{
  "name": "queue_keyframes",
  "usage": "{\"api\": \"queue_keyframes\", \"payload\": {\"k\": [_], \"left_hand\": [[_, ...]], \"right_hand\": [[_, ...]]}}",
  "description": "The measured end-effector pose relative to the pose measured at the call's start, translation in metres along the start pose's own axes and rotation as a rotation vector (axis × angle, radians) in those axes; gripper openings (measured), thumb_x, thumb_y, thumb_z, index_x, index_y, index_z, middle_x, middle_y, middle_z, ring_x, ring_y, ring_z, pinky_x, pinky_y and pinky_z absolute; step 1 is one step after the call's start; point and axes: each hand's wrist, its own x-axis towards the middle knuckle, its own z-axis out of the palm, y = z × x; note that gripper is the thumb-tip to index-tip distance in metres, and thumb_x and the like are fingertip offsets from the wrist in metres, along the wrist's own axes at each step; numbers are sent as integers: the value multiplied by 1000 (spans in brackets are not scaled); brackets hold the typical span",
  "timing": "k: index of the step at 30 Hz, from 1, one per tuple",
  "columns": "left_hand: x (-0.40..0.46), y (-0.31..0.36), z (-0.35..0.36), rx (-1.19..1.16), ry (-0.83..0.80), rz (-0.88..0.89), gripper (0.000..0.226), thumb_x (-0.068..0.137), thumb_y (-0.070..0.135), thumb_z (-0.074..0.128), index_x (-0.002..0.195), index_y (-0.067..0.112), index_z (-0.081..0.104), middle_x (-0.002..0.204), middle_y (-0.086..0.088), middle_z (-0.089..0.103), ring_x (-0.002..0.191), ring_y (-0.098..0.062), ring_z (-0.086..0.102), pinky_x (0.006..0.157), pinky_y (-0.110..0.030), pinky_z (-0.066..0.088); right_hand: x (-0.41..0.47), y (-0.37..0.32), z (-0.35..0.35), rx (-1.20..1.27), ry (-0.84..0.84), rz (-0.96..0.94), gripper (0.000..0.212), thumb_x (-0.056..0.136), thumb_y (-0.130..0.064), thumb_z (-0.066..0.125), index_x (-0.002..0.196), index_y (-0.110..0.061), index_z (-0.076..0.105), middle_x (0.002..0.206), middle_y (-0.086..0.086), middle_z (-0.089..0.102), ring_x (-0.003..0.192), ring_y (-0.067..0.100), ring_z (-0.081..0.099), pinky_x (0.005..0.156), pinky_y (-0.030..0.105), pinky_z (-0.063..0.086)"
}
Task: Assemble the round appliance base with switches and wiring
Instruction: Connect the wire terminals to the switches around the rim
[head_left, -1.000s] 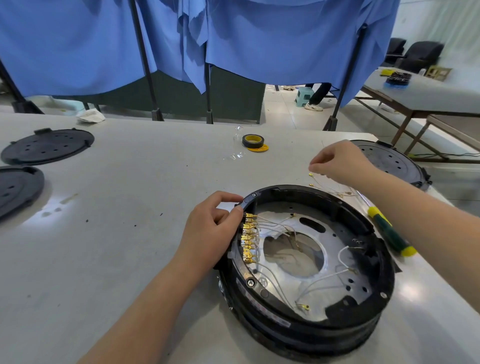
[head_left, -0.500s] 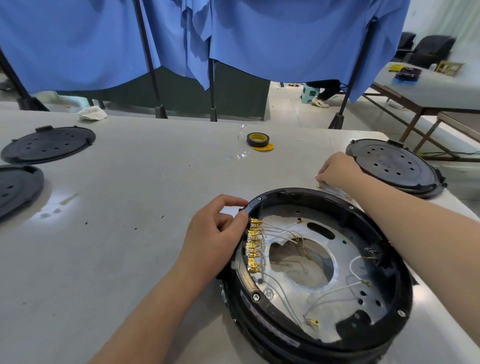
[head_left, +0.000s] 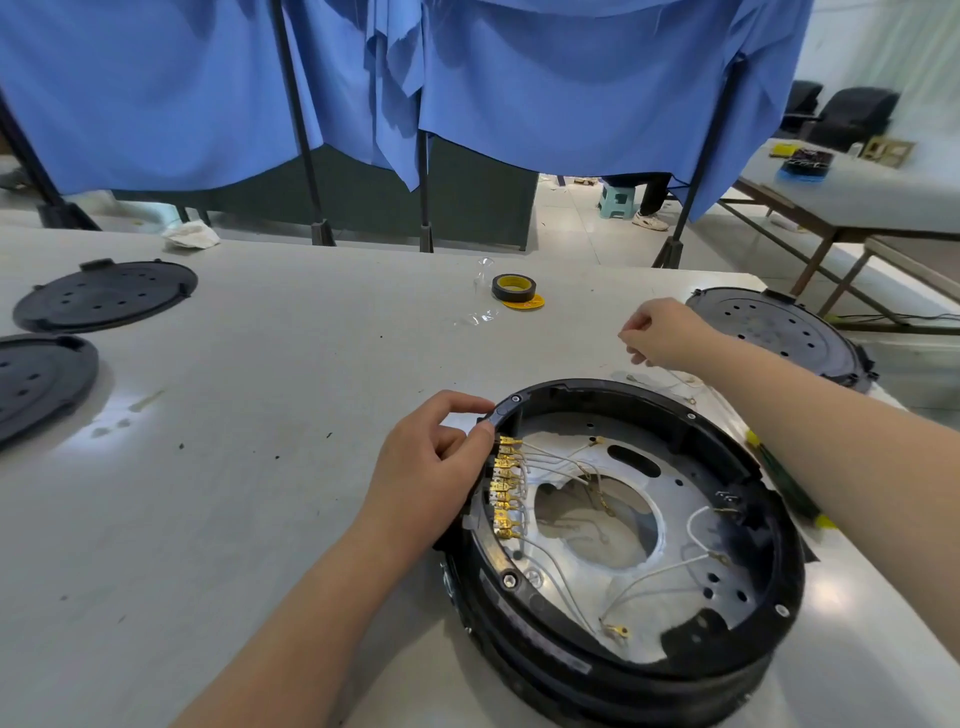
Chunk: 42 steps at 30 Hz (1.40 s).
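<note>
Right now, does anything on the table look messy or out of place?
A little. A crumpled white rag lies at the table's far left edge, and clear plastic scraps sit loose beside the tape roll. Inside the round base, several white wires lie loose with free ends.

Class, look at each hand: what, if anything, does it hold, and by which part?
The left hand grips the round base by its rim, beside the gold terminals. The right hand pinches a thin wire near its end.

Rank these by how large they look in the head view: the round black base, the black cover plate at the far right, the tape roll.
1. Round black base, largest, though also nearest the camera.
2. Black cover plate, partly hidden by the right arm.
3. Tape roll, clearly smallest.
</note>
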Motion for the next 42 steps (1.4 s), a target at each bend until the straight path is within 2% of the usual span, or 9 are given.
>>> {"api": "queue_keyframes", "payload": {"k": [4,8,13,17,21,25,33,37,42], "left_hand": [[0,1,0,5,-1,-1,10,92,24,60,94,33,64,55,-12,62,48,-13,52,49,-25,45],[0,1,1,8,7,-8,10,92,26,60,94,35,64,60,-12,66,50,-14,57,51,-30,48],[1,1,1,11,7,-13,11,91,25,59,93,35,65,60,-13,67,51,-17,58,53,-33,49],[0,3,0,8,5,-16,11,92,24,59,94,34,65,61,-12,68,52,-16,59,54,-33,49],[0,4,0,4,5,-20,11,92,24,59,96,32,65,62,-12,69,53,-19,61,56,-37,52],[0,4,0,-6,5,-8,10,91,23,60,95,30,65,61,-16,67,52,-19,58,54,-36,49],[0,3,1,9,24,25,10,92,21,59,95,28,66,57,-15,65,46,-16,51,50,-35,44],[-2,4,3,-1,45,40,10,92,21,59,94,29,66,59,-19,64,51,-36,53,54,-46,49],[-3,5,5,-10,73,49,14,92,21,54,93,29,66,61,-23,63,53,-39,55,53,-50,48]], "right_hand": [[-9,-15,-13,335,23,-24,8,95,-11,56,98,-4,59,86,11,65,69,14,67,60,23,56],[-26,-29,-26,511,31,-39,5,94,-11,58,93,-10,63,87,8,65,66,11,69,53,17,55],[-60,-45,-39,476,65,-160,7,92,-15,62,96,-15,67,85,3,68,65,8,63,56,14,53],[-103,-57,-34,397,-12,-291,7,88,-17,67,93,-17,72,79,0,70,59,3,64,64,17,55],[-147,-70,-20,324,-59,-421,6,85,-20,69,88,-23,74,70,-15,70,56,0,64,56,10,49],[-182,-72,0,190,-122,-485,6,84,-28,69,84,-33,73,72,-22,69,68,-5,62,62,9,48],[-203,-62,29,143,-198,-508,7,83,-27,68,83,-29,75,79,-22,66,78,-3,60,70,14,48],[-204,-60,35,162,-214,-521,7,83,-28,69,84,-31,75,79,-22,66,80,-5,59,69,10,46],[-206,-60,38,189,-202,-544,9,83,-24,69,84,-31,75,79,-23,65,81,-5,60,70,7,43]]}}
